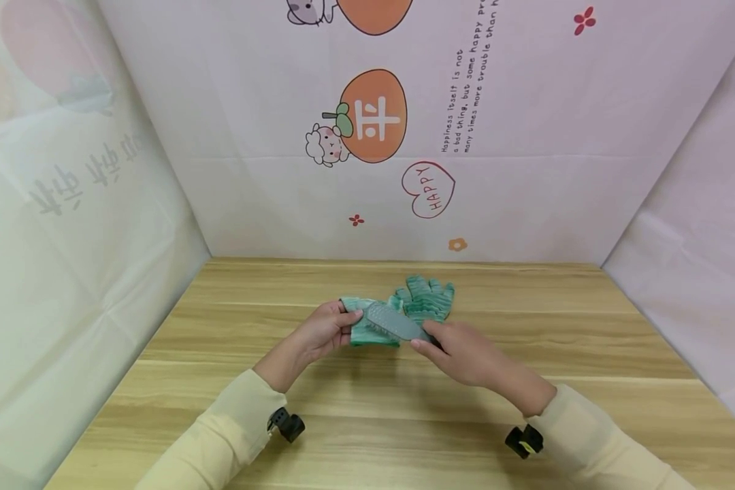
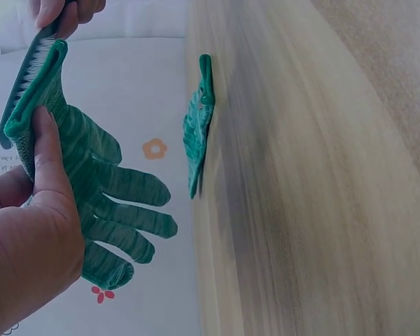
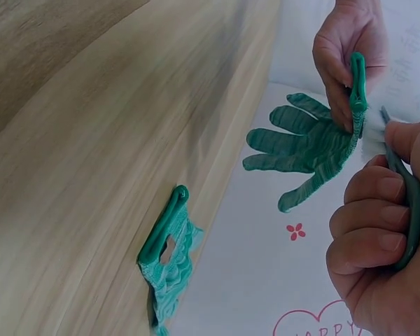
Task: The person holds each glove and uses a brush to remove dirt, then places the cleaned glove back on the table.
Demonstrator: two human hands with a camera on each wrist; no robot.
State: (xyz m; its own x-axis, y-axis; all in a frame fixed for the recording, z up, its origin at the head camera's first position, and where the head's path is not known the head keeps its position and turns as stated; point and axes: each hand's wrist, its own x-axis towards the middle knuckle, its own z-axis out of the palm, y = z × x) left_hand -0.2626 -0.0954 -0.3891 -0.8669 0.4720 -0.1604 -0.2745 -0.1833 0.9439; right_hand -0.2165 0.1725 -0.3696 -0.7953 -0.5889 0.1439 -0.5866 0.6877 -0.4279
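My left hand (image 1: 321, 332) pinches a green, streaky knit glove (image 2: 105, 189) near its cuff, thumb on one face and fingers on the other. In the left wrist view the glove's fingers hang spread, away from the tabletop. Across from it, my right hand (image 1: 465, 354) grips the dark handle of a grey-green brush (image 1: 395, 322). The brush's pale bristles face the glove and lie right at its cuff area. A second green glove (image 1: 427, 299) lies on the table just behind the brush; a small hole-like patch shows near its cuff in the right wrist view.
The wood-grain table (image 1: 269, 292) meets a white printed backdrop (image 1: 251, 170) along its far edge. White sheets (image 1: 98, 258) also rise on the left and right sides. Each wrist carries a small black camera on a strap.
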